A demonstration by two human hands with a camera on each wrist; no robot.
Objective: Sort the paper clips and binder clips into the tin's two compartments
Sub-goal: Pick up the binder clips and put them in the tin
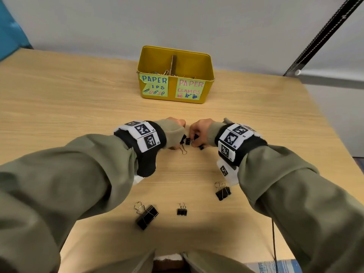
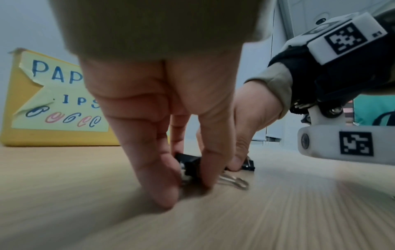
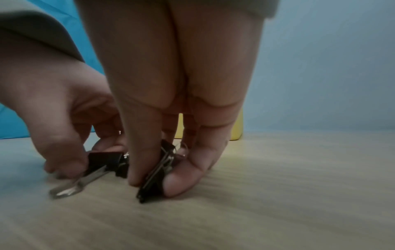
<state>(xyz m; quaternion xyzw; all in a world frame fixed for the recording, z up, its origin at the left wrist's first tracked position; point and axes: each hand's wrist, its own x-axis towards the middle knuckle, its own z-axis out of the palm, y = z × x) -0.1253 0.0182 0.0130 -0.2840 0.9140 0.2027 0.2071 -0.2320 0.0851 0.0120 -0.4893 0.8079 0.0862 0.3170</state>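
Binder clips: light, stiff, springy. One black clip pinched by each hand — left hand (image 2: 162, 135), right hand (image 3: 181, 118) — best gripped across the body.

A light wood-grain table (image 1: 78, 99) stands against a plain pale grey wall (image 1: 197, 22); a blue panel (image 1: 7, 30) sits far left.

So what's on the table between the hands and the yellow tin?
Nothing: in the head view only bare wooden table lies between the hands and the yellow metal tin.
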